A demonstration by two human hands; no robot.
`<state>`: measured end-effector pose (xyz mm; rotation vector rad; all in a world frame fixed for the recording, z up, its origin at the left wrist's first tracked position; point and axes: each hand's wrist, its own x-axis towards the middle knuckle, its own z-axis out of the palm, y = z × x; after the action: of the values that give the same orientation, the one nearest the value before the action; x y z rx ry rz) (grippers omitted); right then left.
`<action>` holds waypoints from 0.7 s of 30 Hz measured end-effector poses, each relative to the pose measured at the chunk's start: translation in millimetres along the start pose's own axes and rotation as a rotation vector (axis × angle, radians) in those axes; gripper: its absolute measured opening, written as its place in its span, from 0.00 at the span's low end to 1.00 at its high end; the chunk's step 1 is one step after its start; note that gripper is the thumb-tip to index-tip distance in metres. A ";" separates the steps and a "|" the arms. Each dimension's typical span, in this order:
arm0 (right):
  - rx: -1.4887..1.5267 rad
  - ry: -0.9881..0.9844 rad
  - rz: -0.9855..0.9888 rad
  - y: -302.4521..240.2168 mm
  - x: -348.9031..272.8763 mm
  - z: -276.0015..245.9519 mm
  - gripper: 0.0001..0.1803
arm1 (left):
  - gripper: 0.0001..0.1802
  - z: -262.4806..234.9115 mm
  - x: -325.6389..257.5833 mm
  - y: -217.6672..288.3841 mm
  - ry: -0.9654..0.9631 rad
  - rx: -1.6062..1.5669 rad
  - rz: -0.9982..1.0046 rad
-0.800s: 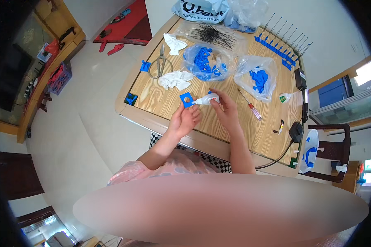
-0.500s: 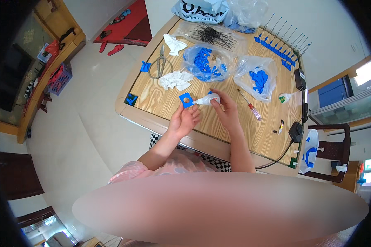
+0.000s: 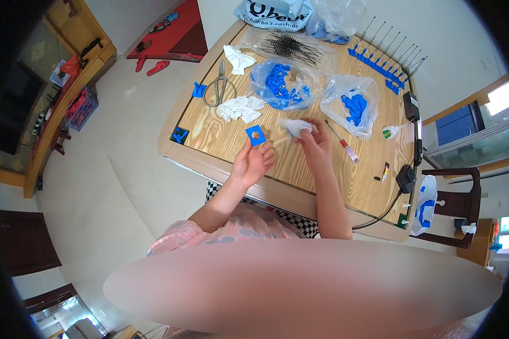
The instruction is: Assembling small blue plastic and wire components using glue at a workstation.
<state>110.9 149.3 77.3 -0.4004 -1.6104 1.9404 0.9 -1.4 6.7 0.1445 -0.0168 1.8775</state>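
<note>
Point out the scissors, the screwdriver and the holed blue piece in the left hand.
Scissors (image 3: 221, 77), head view: on the metal near the pivot.
Screwdriver (image 3: 349, 151), head view: on the handle.
Holed blue piece (image 3: 258, 142), head view: on the solid part below the hole.

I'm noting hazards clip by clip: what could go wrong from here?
The white bottle in the right hand could drip onto the wooden tabletop if it is uncapped; its tip is too blurred to tell.
The left hand grips the blue square piece only at its lower edge, so it might slip or bend.
The red-handled screwdriver lies close beside the right hand and could be knocked if that hand swings right.
</note>
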 end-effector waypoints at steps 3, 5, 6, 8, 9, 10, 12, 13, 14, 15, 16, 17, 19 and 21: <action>0.291 0.065 -0.023 -11.9 0.7 -1.4 0.25 | 0.22 6.0 -0.4 -0.4 0.009 0.014 -0.017; 0.277 0.046 -0.029 -26.5 0.3 -0.7 0.27 | 0.26 9.1 -1.5 -1.0 0.083 0.082 0.011; 0.273 0.055 -0.031 -26.6 0.5 -4.8 0.27 | 0.26 8.4 -2.0 -1.1 0.082 0.078 0.002; 0.259 0.042 -0.044 -25.2 1.3 -15.8 0.26 | 0.26 5.7 -2.1 0.0 0.111 0.097 0.001; 0.255 0.050 -0.044 -29.1 1.1 -18.1 0.26 | 0.26 5.7 -2.4 0.1 0.111 0.093 -0.006; 0.204 0.053 -0.104 -33.8 0.3 -20.7 0.24 | 0.26 5.8 -2.7 0.0 0.090 0.092 -0.013; 0.137 0.114 -0.171 -46.2 -4.6 -21.5 0.20 | 0.26 7.0 -2.4 0.0 0.069 0.087 -0.029; 0.132 0.124 -0.173 -48.2 -7.6 -26.7 0.20 | 0.23 7.9 -1.8 0.2 0.057 0.083 -0.039; -0.031 0.214 -0.163 -51.2 -10.7 -36.1 0.19 | 0.21 8.0 -1.6 0.4 0.044 0.078 -0.051; -0.195 0.308 -0.151 -54.7 -15.5 -46.6 0.19 | 0.21 7.2 -2.3 -0.3 0.043 0.072 -0.067; -0.203 0.328 -0.155 -56.3 -18.5 -57.6 0.19 | 0.21 5.4 -2.1 0.1 0.040 0.079 -0.063; -0.223 0.411 -0.133 -55.5 -19.6 -70.4 0.21 | 0.21 4.0 -2.1 0.9 0.037 0.085 -0.060; -0.254 0.523 -0.119 -49.0 -21.4 -106.2 0.23 | 0.22 4.3 -2.3 1.6 0.064 0.093 -0.066; -0.440 0.628 -0.257 -28.2 -24.9 -151.0 0.26 | 0.22 4.7 -2.2 0.1 0.090 0.101 -0.080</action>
<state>223.1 256.7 67.1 -0.8350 -1.5427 1.1013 1.9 -3.9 11.2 0.1278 0.1436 1.8042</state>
